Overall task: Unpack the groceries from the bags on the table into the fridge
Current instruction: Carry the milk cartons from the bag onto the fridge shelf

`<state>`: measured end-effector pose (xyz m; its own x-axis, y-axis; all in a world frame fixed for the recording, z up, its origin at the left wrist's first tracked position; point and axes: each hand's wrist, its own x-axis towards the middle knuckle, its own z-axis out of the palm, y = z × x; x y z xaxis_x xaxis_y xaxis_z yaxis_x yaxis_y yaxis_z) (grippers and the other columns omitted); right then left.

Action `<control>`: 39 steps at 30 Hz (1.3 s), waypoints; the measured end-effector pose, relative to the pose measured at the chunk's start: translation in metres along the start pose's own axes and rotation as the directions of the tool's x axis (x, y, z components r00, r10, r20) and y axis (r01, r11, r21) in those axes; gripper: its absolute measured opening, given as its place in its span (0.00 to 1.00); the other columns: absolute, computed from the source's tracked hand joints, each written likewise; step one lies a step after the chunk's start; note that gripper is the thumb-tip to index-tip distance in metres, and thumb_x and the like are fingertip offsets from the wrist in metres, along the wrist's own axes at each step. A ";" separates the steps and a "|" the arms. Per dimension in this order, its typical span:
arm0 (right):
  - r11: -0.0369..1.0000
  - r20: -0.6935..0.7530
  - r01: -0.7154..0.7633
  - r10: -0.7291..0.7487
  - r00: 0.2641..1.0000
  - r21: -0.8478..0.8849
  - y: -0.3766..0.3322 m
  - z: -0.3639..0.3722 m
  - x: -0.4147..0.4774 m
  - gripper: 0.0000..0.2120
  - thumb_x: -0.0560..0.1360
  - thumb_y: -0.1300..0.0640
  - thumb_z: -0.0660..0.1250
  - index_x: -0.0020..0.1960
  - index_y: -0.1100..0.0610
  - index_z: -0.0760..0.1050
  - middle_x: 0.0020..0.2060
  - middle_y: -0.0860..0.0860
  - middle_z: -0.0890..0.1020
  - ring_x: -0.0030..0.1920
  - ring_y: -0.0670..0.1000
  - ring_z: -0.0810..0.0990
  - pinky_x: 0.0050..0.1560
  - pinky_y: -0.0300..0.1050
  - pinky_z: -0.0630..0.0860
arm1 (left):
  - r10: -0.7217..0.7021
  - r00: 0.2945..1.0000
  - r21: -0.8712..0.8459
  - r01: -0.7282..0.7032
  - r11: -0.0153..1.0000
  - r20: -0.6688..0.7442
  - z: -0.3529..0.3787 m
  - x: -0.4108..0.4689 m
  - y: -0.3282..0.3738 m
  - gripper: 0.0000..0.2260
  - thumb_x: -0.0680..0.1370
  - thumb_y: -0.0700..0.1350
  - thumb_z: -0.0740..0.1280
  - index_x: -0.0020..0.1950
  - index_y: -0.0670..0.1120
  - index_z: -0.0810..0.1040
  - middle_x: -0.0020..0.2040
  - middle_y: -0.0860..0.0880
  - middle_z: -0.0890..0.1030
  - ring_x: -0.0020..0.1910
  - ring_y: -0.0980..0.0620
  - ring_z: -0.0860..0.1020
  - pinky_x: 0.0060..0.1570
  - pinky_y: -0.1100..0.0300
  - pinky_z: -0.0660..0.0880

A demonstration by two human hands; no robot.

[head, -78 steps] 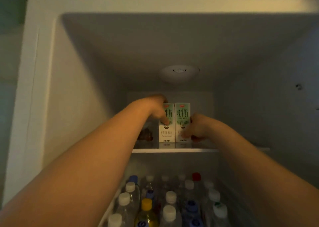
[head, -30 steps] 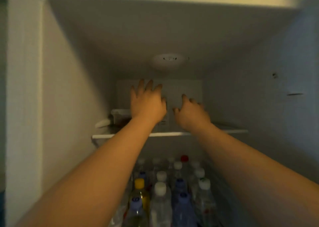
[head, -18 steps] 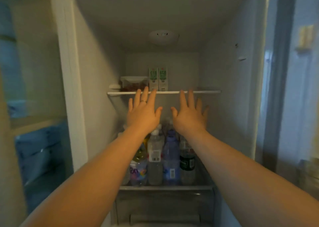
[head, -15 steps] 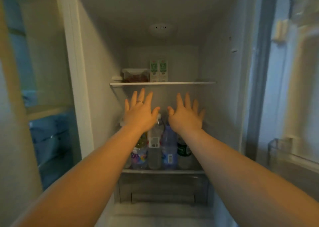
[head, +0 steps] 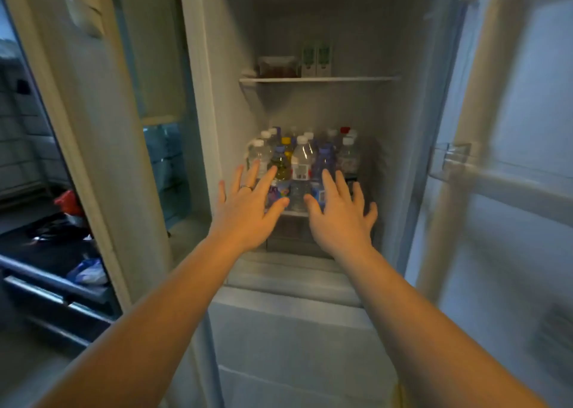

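Note:
The fridge (head: 412,128) stands open in front of me. On its top shelf (head: 356,79) two green-and-white milk cartons (head: 316,61) stand side by side next to a clear food box (head: 277,66). Several plastic bottles (head: 302,156) fill the shelf below. My left hand (head: 246,210) and my right hand (head: 339,218) float in front of the bottle shelf with fingers spread, holding nothing. A ring shows on my left hand.
The right fridge door (head: 511,159) is swung open with a clear door bin (head: 451,161). The left door (head: 93,128) is also open. Behind it at the far left, a dark table (head: 40,252) carries a red bag (head: 68,201) and a blue-white bag (head: 88,272).
Both hands let go of the milk cartons on the top shelf and drew back and down, open. The view has pulled away from the fridge, showing both doors and the table.

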<state>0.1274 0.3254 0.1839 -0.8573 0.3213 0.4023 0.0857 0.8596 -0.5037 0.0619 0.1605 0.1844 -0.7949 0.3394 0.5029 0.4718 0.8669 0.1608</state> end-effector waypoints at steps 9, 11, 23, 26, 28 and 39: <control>0.994 0.064 0.061 -0.067 0.996 0.088 0.018 0.011 -0.172 0.29 0.82 0.39 0.54 0.80 0.41 0.50 0.80 0.42 0.53 0.80 0.52 0.47 0.77 0.63 0.42 | -0.139 0.980 -0.094 0.154 0.984 0.145 0.008 -0.172 0.021 0.35 0.74 0.71 0.39 0.80 0.62 0.44 0.82 0.55 0.41 0.81 0.50 0.39 0.78 0.40 0.41; 0.995 0.086 0.042 -0.050 0.995 0.095 0.026 0.011 -0.214 0.29 0.82 0.39 0.54 0.80 0.41 0.51 0.80 0.41 0.53 0.80 0.51 0.47 0.77 0.62 0.42 | -0.152 0.974 -0.143 0.176 0.974 0.167 0.009 -0.213 0.028 0.35 0.74 0.71 0.40 0.80 0.62 0.45 0.82 0.55 0.42 0.81 0.50 0.39 0.78 0.41 0.40; 0.993 0.328 -0.107 0.114 0.938 -0.040 0.081 -0.005 -0.439 0.30 0.81 0.38 0.51 0.80 0.41 0.48 0.80 0.41 0.51 0.80 0.51 0.45 0.77 0.62 0.41 | -0.160 0.896 -0.160 0.245 0.956 0.414 0.014 -0.439 0.081 0.31 0.78 0.69 0.47 0.81 0.62 0.48 0.82 0.56 0.43 0.81 0.50 0.40 0.77 0.41 0.41; 0.987 0.348 -0.139 0.157 0.924 -0.076 0.103 -0.016 -0.481 0.30 0.81 0.37 0.52 0.80 0.41 0.47 0.80 0.41 0.52 0.80 0.52 0.45 0.77 0.62 0.42 | -0.145 0.866 -0.157 0.247 0.956 0.479 0.018 -0.481 0.102 0.32 0.77 0.69 0.45 0.81 0.62 0.48 0.82 0.56 0.43 0.81 0.50 0.40 0.77 0.41 0.41; 0.983 0.349 -0.158 0.181 0.919 -0.093 0.120 -0.025 -0.504 0.30 0.81 0.38 0.52 0.80 0.41 0.48 0.80 0.42 0.52 0.80 0.52 0.46 0.77 0.62 0.42 | -0.123 0.848 -0.161 0.237 0.958 0.515 0.023 -0.503 0.120 0.32 0.78 0.69 0.45 0.81 0.62 0.47 0.82 0.55 0.43 0.81 0.49 0.40 0.77 0.41 0.40; 0.947 0.371 -0.270 0.317 0.873 -0.173 0.258 -0.109 -0.592 0.30 0.81 0.38 0.54 0.80 0.41 0.49 0.80 0.42 0.52 0.80 0.53 0.47 0.77 0.63 0.44 | -0.004 0.737 -0.180 0.171 0.969 0.676 0.058 -0.581 0.272 0.34 0.76 0.70 0.42 0.81 0.61 0.46 0.82 0.55 0.42 0.80 0.51 0.37 0.78 0.41 0.40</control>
<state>0.7123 0.4006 -0.1014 -0.9095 0.4054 -0.0924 0.4009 0.7960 -0.4535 0.6299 0.2201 -0.1129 -0.8456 0.4934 -0.2036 0.3903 0.8318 0.3948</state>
